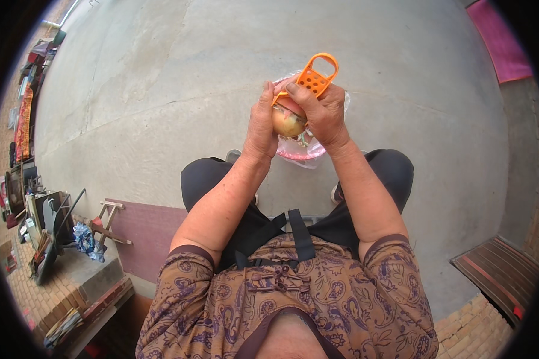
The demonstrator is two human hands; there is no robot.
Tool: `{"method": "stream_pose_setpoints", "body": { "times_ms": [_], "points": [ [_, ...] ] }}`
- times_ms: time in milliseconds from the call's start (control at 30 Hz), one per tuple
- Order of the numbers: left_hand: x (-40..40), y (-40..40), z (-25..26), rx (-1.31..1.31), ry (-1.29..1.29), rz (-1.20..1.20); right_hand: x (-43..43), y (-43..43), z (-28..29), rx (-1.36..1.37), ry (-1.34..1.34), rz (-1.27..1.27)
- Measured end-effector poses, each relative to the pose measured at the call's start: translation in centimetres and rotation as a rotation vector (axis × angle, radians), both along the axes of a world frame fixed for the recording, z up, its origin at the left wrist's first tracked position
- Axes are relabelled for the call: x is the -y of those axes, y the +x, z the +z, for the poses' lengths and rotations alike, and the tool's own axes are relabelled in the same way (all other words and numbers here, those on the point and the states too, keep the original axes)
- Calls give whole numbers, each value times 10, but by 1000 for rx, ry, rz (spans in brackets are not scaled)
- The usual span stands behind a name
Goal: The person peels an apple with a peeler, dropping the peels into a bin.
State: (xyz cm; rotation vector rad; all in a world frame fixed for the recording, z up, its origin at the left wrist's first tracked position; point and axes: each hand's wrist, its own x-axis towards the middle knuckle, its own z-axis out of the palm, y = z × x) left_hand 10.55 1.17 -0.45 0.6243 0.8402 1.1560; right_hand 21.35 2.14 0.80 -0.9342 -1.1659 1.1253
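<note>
My left hand (261, 124) cups a round fruit (287, 124), apparently an apple, with yellowish and reddish skin. My right hand (327, 116) grips an orange plastic peeler (315, 81) that has round holes and a looped end. The peeler's blade lies across the upper part of the fruit, and the right thumb rests near it. Directly beneath both hands is a pink-rimmed container (302, 157) lined with a clear plastic bag. Some scraps show inside it, though my hands and the fruit hide most of it.
Grey concrete floor (161, 98) surrounds my feet. A wooden stool (110, 220) and assorted clutter (49, 224) stand at left, by a maroon board (148, 233). At lower right lies a striped brown panel (498, 269); pink cloth (501, 42) shows at upper right.
</note>
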Motion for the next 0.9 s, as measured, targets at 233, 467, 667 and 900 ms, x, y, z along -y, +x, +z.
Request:
{"method": "stream_pose_setpoints", "body": {
  "times_ms": [233,467,667,900],
  "points": [
    [-2,-3,-9,36,-21,74,1,-4,2,-93,-101,-34],
    [1,1,2,-12,69,72,-10,1,3,-384,-257,-22],
    [1,-1,-5,-35,57,50,-12,3,0,-446,-261,2],
    [-6,-4,-3,69,63,21,2,-3,8,-155,-69,14]
  ]
}}
